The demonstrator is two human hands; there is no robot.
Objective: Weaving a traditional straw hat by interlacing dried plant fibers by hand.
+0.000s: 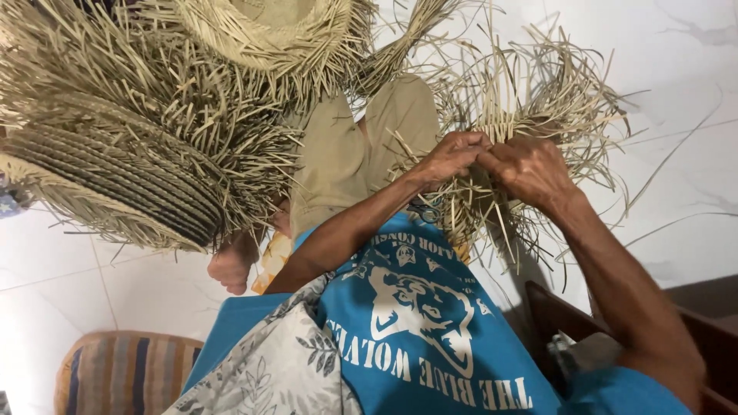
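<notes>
1. You sit above a white tiled floor with faint grey veins and thin grout lines; it fills the right side and the lower left of the frame.
2. At the lower left corner lies a striped cushion in orange, blue and tan bands.
3. A dark wooden piece of furniture shows at the lower right, just behind your right forearm.
4. In the upper left, a stack of unfinished straw hats fills the frame, their loose fringes sticking out all round; another pale woven hat sits at the top centre, touching the stack.
5. Your lap takes the centre: khaki trousers, a blue printed shirt and a grey leaf-patterned cloth at the bottom. A bare foot shows below the stack.
6. The straw weaving you work on is right of centre, in the upper half, its loose strands fanning out towards the upper right.
7. Your left hand is curled, fingers bent in and pinching strands at the near edge of the weaving.
8. Your right hand is likewise clenched on the strands, knuckles up, its fingertips meeting those of your left hand.
9. Both hands touch each other at the centre of the work; which single strands each holds is too fine to tell.
10. A small dark metal object lies just below your left wrist, on the shirt; it is too blurred to tell what it is.
</notes>
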